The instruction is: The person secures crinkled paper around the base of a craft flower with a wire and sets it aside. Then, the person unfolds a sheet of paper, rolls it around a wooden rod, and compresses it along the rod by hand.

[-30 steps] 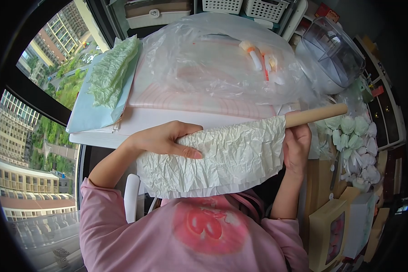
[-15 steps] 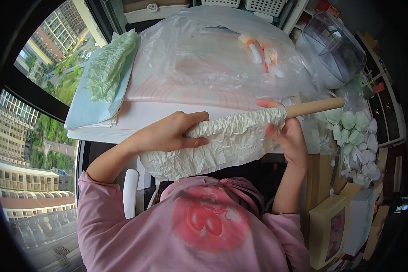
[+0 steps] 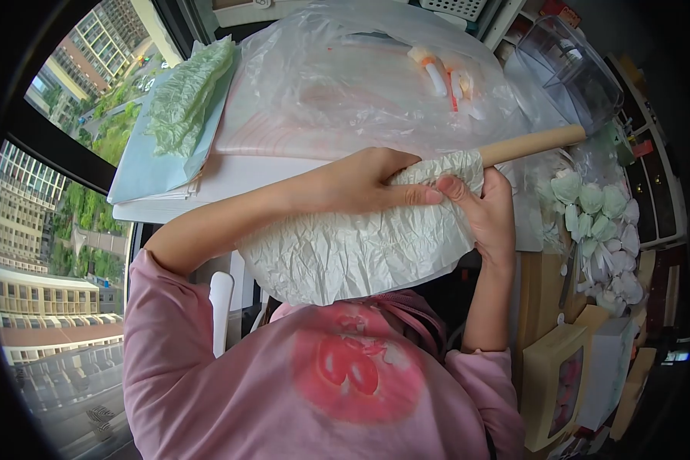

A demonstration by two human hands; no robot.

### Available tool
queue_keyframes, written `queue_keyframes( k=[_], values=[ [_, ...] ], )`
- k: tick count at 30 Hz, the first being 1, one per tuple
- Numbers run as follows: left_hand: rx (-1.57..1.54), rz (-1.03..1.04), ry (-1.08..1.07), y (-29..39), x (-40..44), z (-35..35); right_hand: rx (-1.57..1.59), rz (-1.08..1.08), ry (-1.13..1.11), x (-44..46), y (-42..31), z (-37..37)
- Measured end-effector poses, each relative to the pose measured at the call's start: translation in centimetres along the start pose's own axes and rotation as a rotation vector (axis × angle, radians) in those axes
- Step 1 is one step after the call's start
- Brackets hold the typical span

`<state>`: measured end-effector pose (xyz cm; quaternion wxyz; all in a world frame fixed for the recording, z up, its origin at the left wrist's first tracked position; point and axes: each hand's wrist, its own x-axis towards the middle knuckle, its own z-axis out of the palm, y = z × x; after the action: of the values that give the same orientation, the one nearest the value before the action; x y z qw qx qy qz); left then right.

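Crinkled pale green-white paper [image 3: 353,257] is wrapped at its top edge around a smooth wooden rod [image 3: 533,146], whose bare end sticks out to the right. The rest of the sheet hangs down in front of the pink shirt. My left hand [image 3: 368,182] grips the wrapped rod near its middle, thumb in front. Close beside it, my right hand [image 3: 483,211] holds the right end of the paper, its thumb pressed on the wrap and its other fingers partly hidden behind.
Crinkled green paper [image 3: 188,96] lies on blue sheets [image 3: 134,172] at the left. Clear plastic [image 3: 322,84] covers the white table. White and green paper bundles [image 3: 609,238] and an open-windowed box [image 3: 552,383] are at the right. A window is on the left.
My left hand has slid right along the wrapped rod, close to my right hand. My right hand, partly open half a second ago, has closed on the paper's end. The rod's bare end has risen.
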<state>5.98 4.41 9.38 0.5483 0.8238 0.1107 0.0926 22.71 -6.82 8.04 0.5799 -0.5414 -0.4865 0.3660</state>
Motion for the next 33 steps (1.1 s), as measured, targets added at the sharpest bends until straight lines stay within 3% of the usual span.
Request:
queue_keyframes(
  k=[2,4,11,13,17,20,23,25,26,28,29,30,33],
  values=[
    [-0.029,0.094,0.024,-0.4,0.5,0.3,-0.031,-0.003,-0.004,-0.1,0.2,-0.6],
    [0.03,-0.054,-0.039,-0.6,0.8,0.2,0.012,0.008,-0.009,-0.2,0.4,-1.1],
    [0.094,-0.02,-0.092,0.4,0.3,0.0,0.047,-0.036,-0.028,-0.8,1.2,-0.9],
    [-0.208,-0.053,-0.045,0.6,0.2,0.0,0.048,-0.006,-0.003,-0.9,0.8,-0.6],
    [-0.024,-0.096,-0.119,0.3,0.4,-0.7,0.084,-0.062,0.024,-1.0,1.4,-0.1],
    [0.241,-0.074,-0.149,0.2,0.4,-0.8,-0.06,-0.157,0.073,-1.5,1.8,-0.2],
    [0.338,-0.094,-0.1,0.8,0.2,-0.5,-0.146,-0.019,0.078,-2.0,1.1,-0.9],
    [0.395,-0.013,-0.018,0.4,-0.2,-0.5,-0.691,0.162,0.064,-3.1,-1.6,-1.6],
    [0.396,-0.013,-0.014,0.4,-0.5,-0.5,-0.692,0.158,0.062,-3.7,-2.4,-2.0],
    [0.481,-0.049,-0.072,0.3,-1.3,-0.2,-0.899,-0.283,0.28,-4.7,-3.8,-2.7],
    [0.552,-0.028,-0.078,0.2,-1.5,0.2,-1.105,-0.548,0.218,-3.9,-4.6,-3.0],
    [0.551,-0.027,-0.079,0.2,-1.8,0.6,-1.106,-0.546,0.218,-3.7,-4.9,-2.7],
    [0.826,0.041,-0.058,0.3,-2.5,1.4,-1.333,-0.553,-0.103,-3.4,-4.4,-1.9]
  ],
)
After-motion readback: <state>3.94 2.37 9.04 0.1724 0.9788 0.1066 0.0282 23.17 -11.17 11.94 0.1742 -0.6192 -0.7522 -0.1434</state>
